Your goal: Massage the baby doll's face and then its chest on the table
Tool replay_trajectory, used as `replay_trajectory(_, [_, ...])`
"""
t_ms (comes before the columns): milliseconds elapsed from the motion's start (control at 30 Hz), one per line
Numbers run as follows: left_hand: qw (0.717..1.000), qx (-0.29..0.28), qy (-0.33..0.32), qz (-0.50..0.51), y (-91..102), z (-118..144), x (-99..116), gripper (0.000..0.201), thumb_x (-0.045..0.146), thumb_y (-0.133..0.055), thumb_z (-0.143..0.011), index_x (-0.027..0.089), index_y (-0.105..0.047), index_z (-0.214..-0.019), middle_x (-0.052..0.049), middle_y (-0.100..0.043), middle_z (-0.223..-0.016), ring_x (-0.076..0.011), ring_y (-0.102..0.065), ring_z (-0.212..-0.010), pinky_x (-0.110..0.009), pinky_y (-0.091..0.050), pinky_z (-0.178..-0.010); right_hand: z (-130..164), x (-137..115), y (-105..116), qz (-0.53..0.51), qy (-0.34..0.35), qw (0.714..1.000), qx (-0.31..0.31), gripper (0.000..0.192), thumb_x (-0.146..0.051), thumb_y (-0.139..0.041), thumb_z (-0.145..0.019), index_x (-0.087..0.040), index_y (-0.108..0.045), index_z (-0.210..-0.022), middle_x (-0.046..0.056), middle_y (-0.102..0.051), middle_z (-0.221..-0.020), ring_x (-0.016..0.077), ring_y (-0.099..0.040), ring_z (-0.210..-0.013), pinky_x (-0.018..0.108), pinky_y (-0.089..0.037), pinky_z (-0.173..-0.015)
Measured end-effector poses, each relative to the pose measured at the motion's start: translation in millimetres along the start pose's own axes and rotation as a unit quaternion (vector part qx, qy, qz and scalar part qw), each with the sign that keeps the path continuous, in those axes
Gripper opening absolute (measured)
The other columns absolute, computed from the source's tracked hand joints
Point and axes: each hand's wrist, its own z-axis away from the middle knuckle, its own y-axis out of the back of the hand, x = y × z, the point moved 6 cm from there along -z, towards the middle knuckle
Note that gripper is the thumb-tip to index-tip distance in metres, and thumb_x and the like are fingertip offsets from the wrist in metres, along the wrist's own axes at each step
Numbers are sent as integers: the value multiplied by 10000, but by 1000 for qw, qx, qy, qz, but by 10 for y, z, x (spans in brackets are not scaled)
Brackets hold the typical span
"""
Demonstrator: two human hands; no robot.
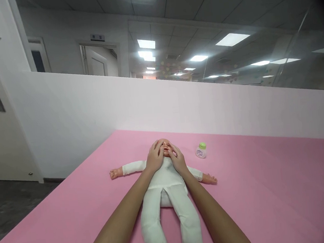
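A baby doll (167, 174) with a white cloth body lies on its back, its head away from me and its arms spread out. My left hand (155, 155) rests along the left side of the doll's face, fingers stretched and lying flat on it. On the other side, my right hand (177, 159) lies against the right cheek with its fingers extended. Between the two hands the doll's face shows in part, its mouth visible. Neither hand is closed around anything.
The doll lies on a pink table top (260, 188). A small clear bottle with a green cap (201, 151) stands right of the doll's head. A low white wall (177, 101) borders the far edge. At the left is a door (1, 114) with a metal handle.
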Motion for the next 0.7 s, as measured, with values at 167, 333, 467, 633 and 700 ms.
replay_trajectory(167, [1000, 0, 5, -3, 5, 2, 3, 462, 387, -393, -1067, 223, -566, -1462, -115, -494, -1554, -264, -412, -1484, -501, -331, -1256, 6, 10, -9, -7, -11, 1000, -2, 562, -493, -606, -934, -211, -624, -1420, 123, -593, -1498, 293, -548, -1397, 480, -433, -1187])
replay_trajectory(333, [1000, 4, 8, -7, 18, 16, 9, 454, 387, -411, -1059, 247, -570, -1461, -102, -508, -1540, -261, -430, -1470, -489, -343, -1249, 14, 25, -9, -7, -28, 1000, -2, 581, -497, -608, -935, -216, -602, -1443, 121, -583, -1510, 290, -549, -1394, 474, -445, -1177])
replay_trajectory(467, [1000, 6, 5, -15, 21, 25, 14, 461, 379, -422, -1055, 242, -558, -1473, -100, -503, -1547, -262, -432, -1467, -489, -343, -1250, 15, 22, -3, -9, -27, 1000, 4, 568, -489, -613, -931, -217, -614, -1429, 121, -592, -1502, 292, -561, -1382, 477, -456, -1168])
replay_trajectory(633, [1000, 8, 3, -15, 29, 29, 30, 473, 370, -441, -1045, 239, -543, -1488, -100, -505, -1544, -261, -433, -1466, -478, -343, -1250, 15, 2, -2, -9, -30, 999, 11, 576, -466, -638, -895, -200, -629, -1406, 134, -602, -1486, 303, -564, -1378, 478, -474, -1153])
replay_trajectory(700, [1000, 7, 5, -17, 31, 30, 35, 481, 369, -443, -1044, 230, -535, -1495, -103, -499, -1551, -261, -431, -1466, -477, -339, -1252, 17, -11, -6, -9, -31, 999, 9, 591, -446, -655, -874, -196, -625, -1408, 138, -598, -1488, 307, -561, -1379, 476, -481, -1148])
